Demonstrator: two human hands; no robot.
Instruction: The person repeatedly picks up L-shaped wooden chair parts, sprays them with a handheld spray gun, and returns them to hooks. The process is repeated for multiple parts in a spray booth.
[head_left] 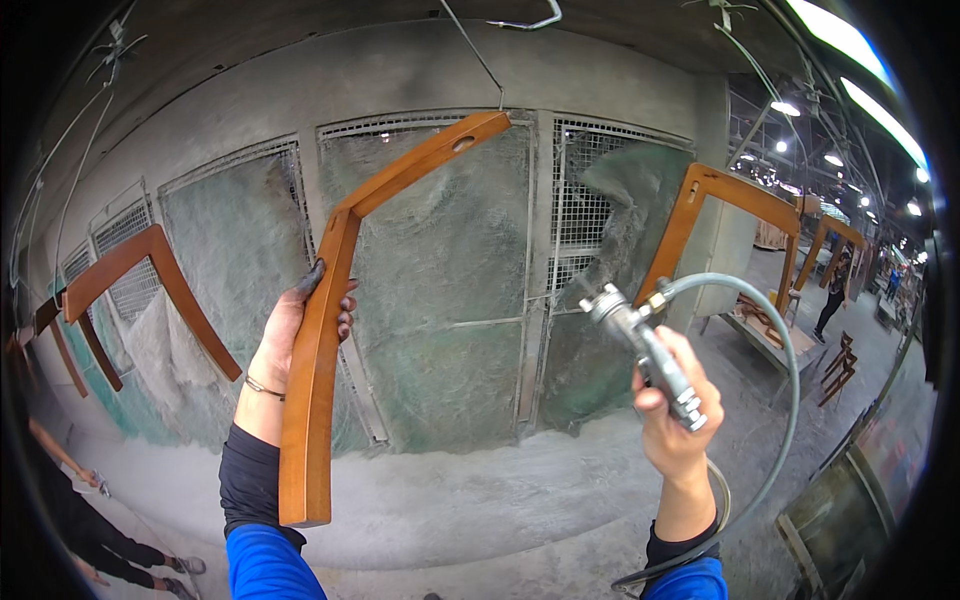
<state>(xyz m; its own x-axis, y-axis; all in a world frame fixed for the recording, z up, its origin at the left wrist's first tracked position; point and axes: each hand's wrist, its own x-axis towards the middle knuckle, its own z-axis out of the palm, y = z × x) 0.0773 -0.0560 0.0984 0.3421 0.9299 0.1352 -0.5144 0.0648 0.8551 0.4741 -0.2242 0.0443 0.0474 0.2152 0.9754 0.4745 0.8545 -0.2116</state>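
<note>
My left hand (pixel 293 325) is wrapped round an angled brown wooden furniture part (pixel 322 390), its fingertips dark with stain. The part's upper arm slants up to the right and hangs by its end from a wire hook (pixel 500 92); an oval hole shows near that end. To the right, my right hand (pixel 678 405) grips a metal spray gun (pixel 645 350), held apart from the wood with its head toward the upper left. A grey hose (pixel 795 400) loops from the gun down past my right forearm. Whether the trigger is pressed, I cannot tell.
Mesh-covered filter panels (pixel 440 260) line the wall ahead. More wooden frames hang at the left (pixel 160 275) and right (pixel 740 190). At the lower left stands another person (pixel 85 520) with a spray gun. A further person (pixel 835 295) stands far right, near stacked wooden parts (pixel 765 320).
</note>
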